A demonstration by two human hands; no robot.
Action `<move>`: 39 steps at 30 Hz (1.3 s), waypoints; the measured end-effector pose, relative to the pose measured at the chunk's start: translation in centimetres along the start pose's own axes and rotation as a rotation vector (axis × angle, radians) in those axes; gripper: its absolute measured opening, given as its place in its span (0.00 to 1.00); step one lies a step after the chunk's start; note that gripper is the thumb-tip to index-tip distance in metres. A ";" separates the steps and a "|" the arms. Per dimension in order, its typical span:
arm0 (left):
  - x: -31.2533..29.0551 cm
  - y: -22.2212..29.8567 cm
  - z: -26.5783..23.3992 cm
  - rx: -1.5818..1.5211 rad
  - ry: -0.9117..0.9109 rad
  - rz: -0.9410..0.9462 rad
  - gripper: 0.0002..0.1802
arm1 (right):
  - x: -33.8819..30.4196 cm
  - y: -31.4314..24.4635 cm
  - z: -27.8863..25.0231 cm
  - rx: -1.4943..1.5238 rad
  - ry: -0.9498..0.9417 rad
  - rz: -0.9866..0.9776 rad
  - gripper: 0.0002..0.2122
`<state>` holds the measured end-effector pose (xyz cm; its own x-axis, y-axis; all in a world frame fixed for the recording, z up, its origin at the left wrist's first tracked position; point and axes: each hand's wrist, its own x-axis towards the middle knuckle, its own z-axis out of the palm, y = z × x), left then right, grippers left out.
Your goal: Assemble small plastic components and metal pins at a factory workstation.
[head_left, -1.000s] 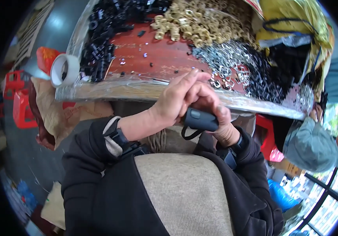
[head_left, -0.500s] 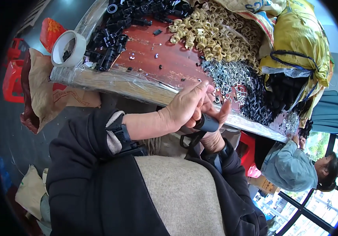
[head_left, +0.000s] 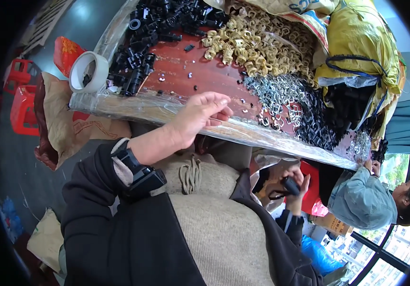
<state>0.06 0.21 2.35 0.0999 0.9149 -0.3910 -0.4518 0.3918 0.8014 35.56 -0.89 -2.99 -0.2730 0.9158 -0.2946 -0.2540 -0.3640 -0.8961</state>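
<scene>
Probably stowing: your right hand (head_left: pixel 304 187) pinches the cylinder (head_left: pixel 291 186) below the counter (head_left: pixel 181 55), should loosen next; left hand (head_left: pixel 196 117), can't tell.

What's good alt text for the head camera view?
A person's right hand holds a black cylinder on the near side of a red table; the left hand is at its edge. Black parts, tan parts and silvery parts lie heaped on top.

Smooth, matt black plastic cylinder (head_left: pixel 290 186)

Red stools (head_left: pixel 23 106) at left, teal curtain (head_left: pixel 407 128) at right, blue plastic bag (head_left: pixel 321 258) at lower right.
</scene>
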 end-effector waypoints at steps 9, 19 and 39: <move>1.2 2.8 -3.9 0.132 0.131 0.100 0.13 | -3.1 10.0 -18.1 -0.257 0.498 0.117 0.15; 7.0 7.6 -8.4 1.890 0.565 0.595 0.15 | -0.5 8.8 -12.7 -0.640 0.324 0.411 0.15; 0.8 7.3 -8.1 0.824 0.370 0.578 0.09 | 11.4 -5.4 20.8 -1.199 -0.936 -0.374 0.13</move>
<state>-10.37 2.97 4.22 -0.2748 0.9507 0.1434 0.4072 -0.0200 0.9131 14.54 7.95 5.43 -0.9388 0.3270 -0.1082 0.2973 0.6109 -0.7338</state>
